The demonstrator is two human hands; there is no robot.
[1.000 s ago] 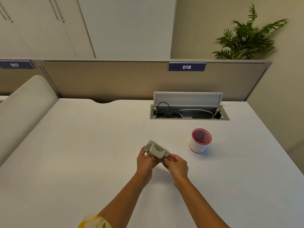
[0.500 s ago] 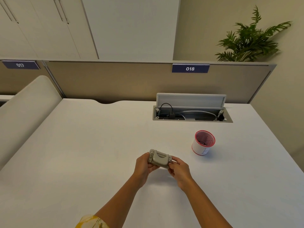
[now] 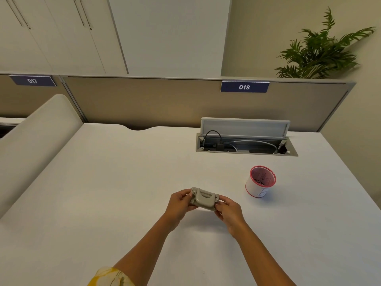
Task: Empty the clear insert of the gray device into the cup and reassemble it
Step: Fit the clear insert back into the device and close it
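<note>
A small gray device is held just above the white table, lying level with its long side across my view. My left hand grips its left end and my right hand grips its right end. The clear insert cannot be made out; the device looks like one closed piece. A white paper cup with a red rim stands upright to the right of the device, a hand's width beyond my right hand, with small dark bits inside.
An open cable hatch with its lid raised and wires inside sits at the table's back right. A tan partition closes the far edge. A cream padded divider borders the left. A potted plant stands behind the partition.
The device has tilted from slanted to level and dropped a little toward the table. Both hands stayed on its ends. The cup has not moved.
</note>
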